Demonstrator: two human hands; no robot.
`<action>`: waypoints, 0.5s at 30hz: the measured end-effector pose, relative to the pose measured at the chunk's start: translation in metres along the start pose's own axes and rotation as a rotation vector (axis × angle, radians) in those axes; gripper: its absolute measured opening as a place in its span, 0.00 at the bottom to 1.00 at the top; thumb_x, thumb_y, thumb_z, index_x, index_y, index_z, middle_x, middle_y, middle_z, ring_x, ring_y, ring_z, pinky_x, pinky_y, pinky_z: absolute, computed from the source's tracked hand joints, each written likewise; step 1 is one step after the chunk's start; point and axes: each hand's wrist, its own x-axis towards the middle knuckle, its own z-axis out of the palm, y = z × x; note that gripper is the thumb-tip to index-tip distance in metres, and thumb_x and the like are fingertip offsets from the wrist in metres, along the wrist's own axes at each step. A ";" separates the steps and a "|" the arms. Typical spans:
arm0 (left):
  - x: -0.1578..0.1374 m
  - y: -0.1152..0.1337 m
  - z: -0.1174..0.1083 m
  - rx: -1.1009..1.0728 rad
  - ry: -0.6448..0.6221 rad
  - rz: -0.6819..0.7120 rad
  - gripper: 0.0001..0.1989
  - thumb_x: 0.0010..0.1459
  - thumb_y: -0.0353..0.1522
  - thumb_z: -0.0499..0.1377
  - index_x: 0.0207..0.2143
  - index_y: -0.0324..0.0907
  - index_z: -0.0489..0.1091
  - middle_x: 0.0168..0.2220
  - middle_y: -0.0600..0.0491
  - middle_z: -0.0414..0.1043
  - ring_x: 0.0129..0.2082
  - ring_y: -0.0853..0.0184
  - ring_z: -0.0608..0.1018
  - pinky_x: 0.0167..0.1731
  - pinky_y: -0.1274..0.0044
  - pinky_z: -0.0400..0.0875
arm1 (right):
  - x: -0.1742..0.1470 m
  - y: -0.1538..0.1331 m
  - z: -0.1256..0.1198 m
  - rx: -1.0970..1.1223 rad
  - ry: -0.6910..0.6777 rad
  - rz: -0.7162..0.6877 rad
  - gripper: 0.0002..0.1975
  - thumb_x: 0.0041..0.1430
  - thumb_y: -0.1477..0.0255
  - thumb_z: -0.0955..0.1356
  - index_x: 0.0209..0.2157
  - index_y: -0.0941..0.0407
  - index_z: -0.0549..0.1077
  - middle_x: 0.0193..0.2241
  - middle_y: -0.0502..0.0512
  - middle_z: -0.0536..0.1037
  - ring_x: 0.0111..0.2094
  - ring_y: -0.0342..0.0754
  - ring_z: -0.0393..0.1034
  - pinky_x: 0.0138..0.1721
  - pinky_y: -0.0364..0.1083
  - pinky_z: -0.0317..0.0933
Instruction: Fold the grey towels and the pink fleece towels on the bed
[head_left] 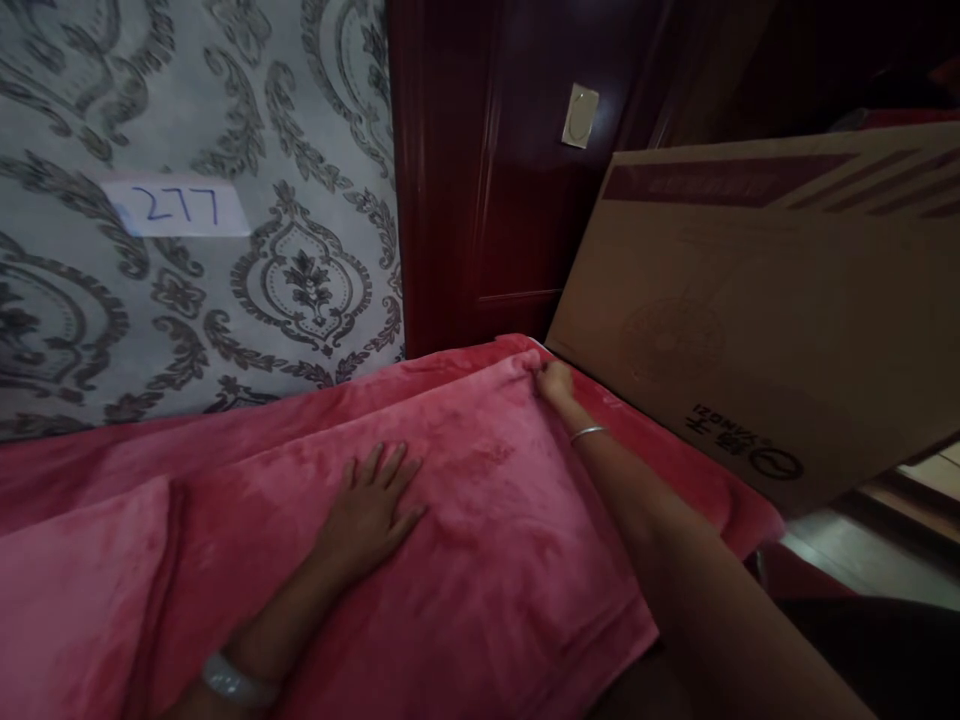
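Observation:
A pink plush blanket [480,520] lies folded in layers across the surface in front of me. My left hand [373,505] rests flat on its middle, fingers spread. At the blanket's far right corner, my right hand [553,383] has its fingers closed on the bunched edge. To the left, another folded section [82,580] lies on top, its layered edge showing. Beneath and behind the blanket spreads a redder pink cover [660,450], reaching to the wall and past my right forearm.
A large cardboard box [675,280] leans on the right, beside the cover's edge. Behind stand a patterned grey wall [307,270] with a paper marked 277 [180,207] and a dark red panel [480,200] with a switch plate [580,116]. Floor [862,550] shows at lower right.

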 end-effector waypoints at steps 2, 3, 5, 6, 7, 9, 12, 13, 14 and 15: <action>0.000 0.001 0.000 -0.003 -0.006 -0.004 0.33 0.65 0.51 0.49 0.69 0.51 0.57 0.72 0.48 0.49 0.72 0.44 0.51 0.66 0.45 0.47 | 0.001 -0.003 0.011 -0.050 0.001 0.054 0.20 0.71 0.64 0.61 0.47 0.63 0.78 0.39 0.69 0.81 0.45 0.55 0.77 0.43 0.46 0.68; 0.000 0.001 0.000 -0.007 -0.009 -0.003 0.34 0.65 0.52 0.49 0.69 0.51 0.56 0.72 0.48 0.50 0.72 0.44 0.51 0.65 0.45 0.48 | 0.000 -0.004 0.016 -0.072 -0.008 0.073 0.20 0.71 0.64 0.61 0.46 0.64 0.78 0.41 0.71 0.81 0.47 0.56 0.76 0.44 0.46 0.67; 0.001 0.000 0.000 -0.013 -0.017 0.000 0.34 0.65 0.52 0.49 0.69 0.51 0.56 0.72 0.47 0.50 0.71 0.43 0.52 0.65 0.45 0.49 | -0.002 -0.005 0.022 -0.107 -0.040 0.079 0.20 0.71 0.64 0.62 0.46 0.63 0.79 0.44 0.71 0.81 0.47 0.55 0.76 0.45 0.45 0.66; 0.001 0.000 0.001 -0.015 -0.019 0.002 0.34 0.65 0.52 0.49 0.69 0.51 0.56 0.72 0.47 0.50 0.71 0.43 0.52 0.65 0.45 0.49 | -0.003 -0.005 0.021 -0.123 -0.054 0.074 0.19 0.70 0.64 0.62 0.47 0.62 0.79 0.45 0.70 0.81 0.48 0.54 0.76 0.45 0.45 0.66; 0.001 0.000 0.001 -0.017 -0.019 0.003 0.34 0.65 0.52 0.49 0.69 0.51 0.56 0.72 0.47 0.51 0.71 0.43 0.53 0.65 0.45 0.49 | -0.004 -0.004 0.018 -0.139 -0.061 0.069 0.18 0.70 0.65 0.63 0.49 0.60 0.79 0.46 0.68 0.81 0.48 0.54 0.76 0.46 0.45 0.66; 0.002 0.000 0.002 -0.020 -0.013 0.005 0.34 0.65 0.51 0.49 0.69 0.51 0.56 0.72 0.46 0.50 0.71 0.43 0.53 0.65 0.45 0.49 | -0.006 0.003 0.005 -0.178 -0.064 0.063 0.18 0.69 0.67 0.63 0.53 0.58 0.77 0.49 0.66 0.80 0.50 0.54 0.75 0.47 0.45 0.66; 0.004 0.001 0.001 -0.022 -0.014 -0.004 0.34 0.65 0.52 0.49 0.69 0.50 0.57 0.72 0.46 0.50 0.71 0.43 0.53 0.65 0.45 0.48 | -0.016 0.024 -0.022 -0.247 -0.088 0.083 0.20 0.69 0.65 0.62 0.51 0.61 0.78 0.51 0.71 0.78 0.52 0.58 0.74 0.49 0.48 0.66; 0.005 0.002 0.000 -0.018 -0.024 -0.009 0.34 0.65 0.52 0.49 0.69 0.49 0.57 0.72 0.46 0.50 0.71 0.43 0.53 0.65 0.45 0.48 | -0.022 0.034 -0.031 -0.266 -0.108 0.092 0.21 0.70 0.63 0.62 0.49 0.63 0.79 0.50 0.72 0.78 0.52 0.59 0.74 0.49 0.49 0.66; 0.006 0.003 -0.002 -0.011 -0.036 -0.012 0.35 0.65 0.51 0.48 0.69 0.48 0.57 0.72 0.46 0.50 0.71 0.43 0.52 0.65 0.46 0.48 | -0.030 0.045 -0.039 -0.279 -0.131 0.098 0.22 0.70 0.62 0.62 0.48 0.64 0.79 0.50 0.73 0.78 0.51 0.59 0.75 0.49 0.49 0.65; 0.007 0.005 -0.003 0.000 -0.048 -0.015 0.35 0.65 0.51 0.48 0.70 0.47 0.56 0.72 0.46 0.49 0.71 0.43 0.52 0.65 0.46 0.48 | -0.040 0.056 -0.046 -0.287 -0.155 0.099 0.23 0.71 0.61 0.62 0.47 0.65 0.79 0.50 0.73 0.78 0.51 0.59 0.75 0.50 0.49 0.65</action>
